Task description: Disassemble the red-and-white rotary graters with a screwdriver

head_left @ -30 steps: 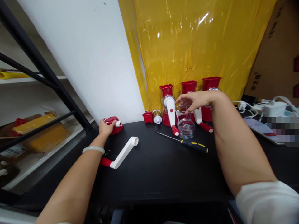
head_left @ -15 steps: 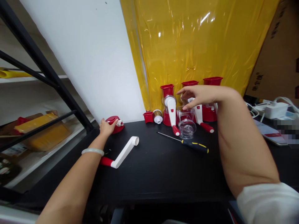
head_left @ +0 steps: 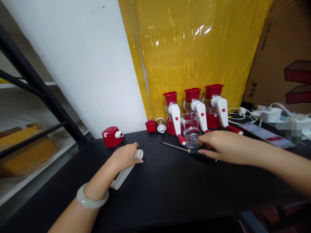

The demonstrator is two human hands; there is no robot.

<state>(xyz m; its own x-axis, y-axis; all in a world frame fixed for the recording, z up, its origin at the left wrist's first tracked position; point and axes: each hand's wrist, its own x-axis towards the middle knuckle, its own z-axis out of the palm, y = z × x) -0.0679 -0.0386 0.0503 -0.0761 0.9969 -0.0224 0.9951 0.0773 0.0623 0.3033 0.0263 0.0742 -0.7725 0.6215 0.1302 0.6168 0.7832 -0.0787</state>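
On the black table, a white crank handle [head_left: 124, 177] lies under my left hand [head_left: 125, 157]. Thumb and fingers close about its round socket end, and the hand covers its middle. Behind stands a red base [head_left: 113, 136] with a white knob, touched by neither hand. My right hand [head_left: 213, 145] hovers at a screwdriver [head_left: 175, 146], thumb and forefinger apart over its dark blue and yellow handle, part of which is hidden. Just beyond those fingertips sits a clear plastic part [head_left: 191, 136].
Three red-and-white rotary graters [head_left: 175, 116] line the back by a yellow plastic sheet [head_left: 189, 48]. A small red piece [head_left: 151, 126] and a grater drum [head_left: 160, 125] stand left of them. Rightward lie a phone [head_left: 266, 134] and white cables. A black-framed rack [head_left: 48, 106] is at left.
My left hand has let go of the red base and moved nearer, onto the crank handle. My right hand has come down from above the clear part to the screwdriver.
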